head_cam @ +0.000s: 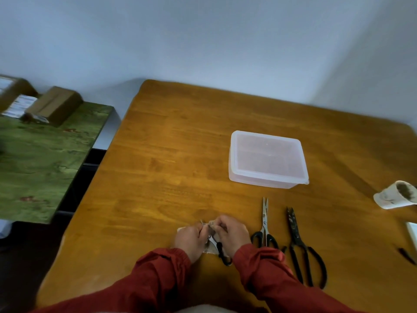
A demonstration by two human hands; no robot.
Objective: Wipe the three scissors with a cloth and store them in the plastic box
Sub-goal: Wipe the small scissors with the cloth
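Fingers (219, 223) of left hand (188, 239) and right hand (233, 236) gripped cloth (210, 247) and first scissors (222, 255); slim scissors (265, 224), black shears (300, 245) waited, plastic box (268, 159) closed

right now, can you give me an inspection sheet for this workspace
surface: wooden table, brown, rounded corners
job's things: plastic box, lid on; silver scissors and dark scissors lie side by side in front of it, tips toward it; third scissors and cloth are at the hands
clutter: tipped white cup with dark contents at the right edge; small dark object; white item cut off by the frame
grips: left hand seems to hold the third scissors; right hand seems to pinch the cloth on the blade
cables: nothing seen
surroundings: pale wall; green-topped side table on the left, carrying cardboard boxes
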